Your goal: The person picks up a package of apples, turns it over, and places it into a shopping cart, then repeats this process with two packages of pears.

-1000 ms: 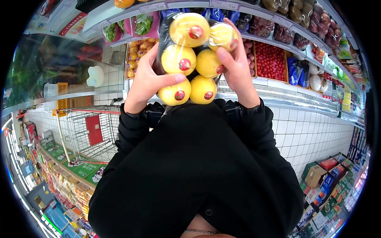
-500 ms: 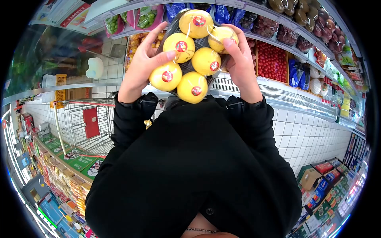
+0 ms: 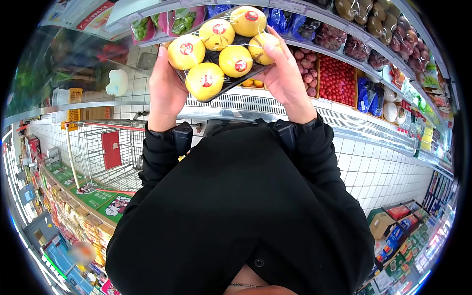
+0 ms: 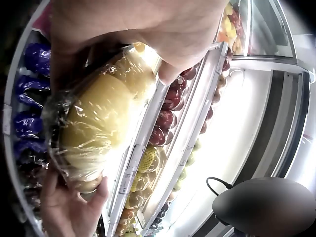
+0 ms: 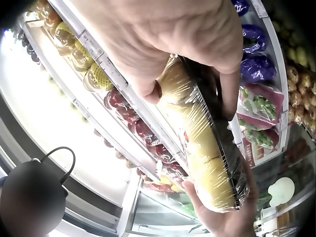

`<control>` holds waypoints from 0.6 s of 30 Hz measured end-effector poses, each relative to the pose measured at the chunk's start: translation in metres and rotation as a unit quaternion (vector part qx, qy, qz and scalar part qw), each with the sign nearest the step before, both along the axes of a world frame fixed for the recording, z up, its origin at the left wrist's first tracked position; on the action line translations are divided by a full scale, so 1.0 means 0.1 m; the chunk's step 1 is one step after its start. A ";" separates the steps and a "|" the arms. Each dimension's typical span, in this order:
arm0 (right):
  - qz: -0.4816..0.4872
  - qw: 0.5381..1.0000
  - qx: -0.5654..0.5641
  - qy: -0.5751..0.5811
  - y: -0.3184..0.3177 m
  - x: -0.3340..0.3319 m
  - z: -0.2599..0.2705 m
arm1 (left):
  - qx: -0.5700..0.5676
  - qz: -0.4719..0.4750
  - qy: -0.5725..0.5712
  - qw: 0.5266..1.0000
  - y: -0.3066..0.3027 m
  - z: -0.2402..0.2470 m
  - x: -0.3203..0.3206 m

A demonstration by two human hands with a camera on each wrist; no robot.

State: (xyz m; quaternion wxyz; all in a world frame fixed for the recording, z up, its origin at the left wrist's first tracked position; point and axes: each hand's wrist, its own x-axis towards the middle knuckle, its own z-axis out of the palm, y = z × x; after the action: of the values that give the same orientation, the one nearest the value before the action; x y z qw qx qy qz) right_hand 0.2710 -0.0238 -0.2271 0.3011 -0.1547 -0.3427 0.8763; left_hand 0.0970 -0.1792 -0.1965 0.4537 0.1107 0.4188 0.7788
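A film-wrapped pack of yellow fruit (image 3: 235, 60) with red stickers, set on a black tray (image 5: 210, 106), is held up tilted before the shelves. At its left end my left hand (image 3: 166, 93) grips it, thumb along the edge and the other fingers hidden beneath. My right hand (image 3: 290, 86) grips the opposite end, with the thumb over one fruit and fingers behind the tray. Seen from the left wrist, the film (image 4: 94, 128) is creased and shiny. The right wrist view looks along the side of the pack, a hand at each end.
Behind the pack stands a chilled shelf with bagged grapes (image 3: 184, 22), blue-wrapped packs (image 3: 278, 20) and a crate of small red fruit (image 3: 337, 78). A metal rail (image 3: 364, 129) runs along the shelf front. To the left stands a shopping cart (image 3: 110, 152).
The pack has turned from nearly upright to slanted, its lower end swinging left and up. My left hand has shifted from a thumb over the fruit to the pack's left end.
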 end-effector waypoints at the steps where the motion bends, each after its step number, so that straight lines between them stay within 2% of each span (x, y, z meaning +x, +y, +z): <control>1: 0.002 1.000 -0.011 0.006 -0.02 -0.02 -0.03 | -0.004 -0.009 0.026 1.000 -0.04 -0.09 -0.02; 4: 0.021 0.999 -0.044 0.000 -0.01 -0.02 -0.09 | -0.035 -0.065 0.152 0.986 -0.12 -0.02 0.03; 5: 0.005 0.999 -0.045 -0.023 -0.01 -0.02 -0.08 | -0.038 -0.092 0.113 0.989 -0.13 0.02 -0.01; 9: 0.014 0.997 -0.053 -0.050 0.03 -0.03 -0.12 | -0.040 -0.058 0.138 0.988 -0.03 0.07 0.01; 13: 0.066 0.995 -0.034 -0.070 0.09 0.04 -0.12 | -0.041 -0.041 0.157 0.986 0.00 0.05 -0.05; 16: 0.128 0.987 -0.085 -0.042 0.17 0.10 -0.12 | -0.035 -0.076 0.122 0.989 -0.03 0.06 -0.13; 18: 0.116 0.988 -0.098 -0.021 0.13 0.07 -0.11 | -0.033 -0.111 0.112 0.987 -0.04 0.04 -0.16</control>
State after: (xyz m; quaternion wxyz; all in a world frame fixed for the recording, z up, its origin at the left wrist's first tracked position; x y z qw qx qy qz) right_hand 0.2780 -0.0104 -0.2384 0.1737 -0.1610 -0.2771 0.9312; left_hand 0.0806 -0.1836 -0.1922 0.4912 0.2282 0.4773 0.6920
